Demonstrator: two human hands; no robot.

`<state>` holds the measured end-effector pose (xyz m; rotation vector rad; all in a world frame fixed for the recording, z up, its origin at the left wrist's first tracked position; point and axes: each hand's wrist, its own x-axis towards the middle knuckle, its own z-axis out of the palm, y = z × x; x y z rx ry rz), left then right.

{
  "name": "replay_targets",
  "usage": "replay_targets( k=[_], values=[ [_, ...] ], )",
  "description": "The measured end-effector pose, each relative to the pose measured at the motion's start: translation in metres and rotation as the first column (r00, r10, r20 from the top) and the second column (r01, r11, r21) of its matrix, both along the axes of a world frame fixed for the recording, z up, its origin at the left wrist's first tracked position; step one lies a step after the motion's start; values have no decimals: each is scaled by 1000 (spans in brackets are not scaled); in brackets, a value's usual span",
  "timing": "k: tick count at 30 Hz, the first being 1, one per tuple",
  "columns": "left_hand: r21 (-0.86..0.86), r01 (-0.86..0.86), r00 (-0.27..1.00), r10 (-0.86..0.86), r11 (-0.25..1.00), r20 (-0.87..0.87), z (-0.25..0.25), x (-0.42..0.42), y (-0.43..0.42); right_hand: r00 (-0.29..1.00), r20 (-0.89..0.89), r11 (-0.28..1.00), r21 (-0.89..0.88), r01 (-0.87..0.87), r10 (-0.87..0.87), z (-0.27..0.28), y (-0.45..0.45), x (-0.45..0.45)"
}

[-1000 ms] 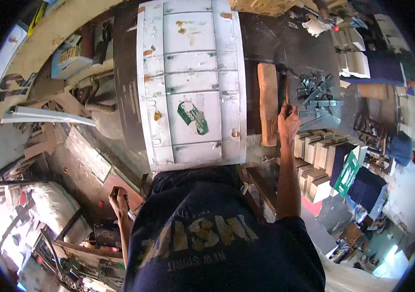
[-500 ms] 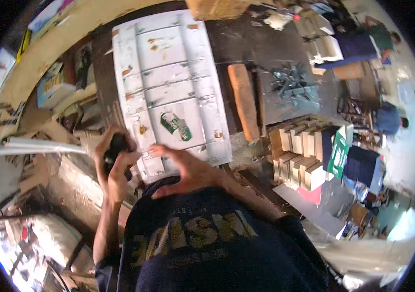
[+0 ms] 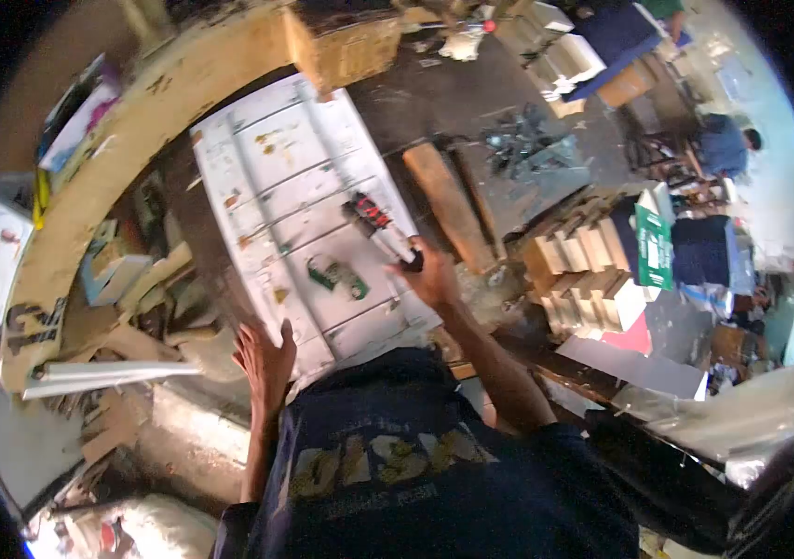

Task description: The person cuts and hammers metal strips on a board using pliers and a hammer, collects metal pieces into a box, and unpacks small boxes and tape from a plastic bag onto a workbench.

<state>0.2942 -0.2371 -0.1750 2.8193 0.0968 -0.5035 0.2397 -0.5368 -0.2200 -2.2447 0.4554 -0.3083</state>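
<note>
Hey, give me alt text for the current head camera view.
A bare right hand is at a red-and-black object over a white panel; the open left hand is near the panel's edge. A wooden bar lies to the right.

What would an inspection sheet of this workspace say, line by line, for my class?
Surface: dark table, beneath the panel.
Job's things: ribbed white panel bearing a green label; red-and-black tool over it, details blurred.
Clutter: wooden bar right of the panel; heaped dark pieces beyond.
Hands: left hand open at the panel's near-left edge, contact unclear; right hand at the tool's near end, grip unclear.
Cables: nothing seen.
Surroundings: stacked pale pieces at right; a person in blue farther off.
</note>
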Motion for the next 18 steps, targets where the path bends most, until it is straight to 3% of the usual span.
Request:
replay_targets(
  k=[1,2,3,4,5,6,7,8,10,11,12,14,15,17,18],
  values=[
    [82,14,984,1,997,-179,0,-7,21,999,-31,998,-53,33,-35,-6,6,4],
    [114,121,948,-81,986,-308,-35,-20,61,998,-45,999,-30,37,-38,-8,12,10],
    [228,61,917,35,972,-397,-19,-27,60,997,-60,999,-13,41,-42,-10,17,15],
    [48,96,906,-67,994,-417,-31,-36,79,1000,-13,997,-77,23,-24,-14,21,20],
    [-173,26,905,-97,985,-414,-47,-46,91,1000,31,990,-143,8,-3,-17,24,22],
    [-385,-51,896,-127,922,-425,-63,-57,103,982,188,954,-298,38,20,-10,29,23],
    [-602,-215,897,-88,769,-433,-73,-62,107,977,207,940,-339,25,49,-9,22,23],
    [-599,-224,906,-62,768,-418,-79,-67,108,984,178,920,-388,64,6,-7,20,15],
    [-707,-563,823,212,428,-527,-85,-76,110,998,-1,918,-391,62,-67,-11,7,-11],
    [-713,-564,824,229,417,-518,-82,-73,115,987,-133,960,-275,49,-88,-15,1,-29],
    [-613,-485,857,199,623,-476,-75,-69,116,943,-322,987,-157,29,-79,-23,-8,-48],
    [-331,-279,925,161,901,-344,-80,-65,126,783,-594,982,88,-165,185,-1,-12,-71],
    [-336,-295,923,175,895,-343,-70,-61,124,781,-593,980,83,-183,196,0,-8,-80],
    [-441,-72,997,49,894,-63,-40,-50,123,842,-438,948,111,-298,316,3,-3,-86],
    [-450,-196,966,92,871,-243,-28,-46,121,831,-490,956,17,-292,262,3,2,-82]
  ],
)
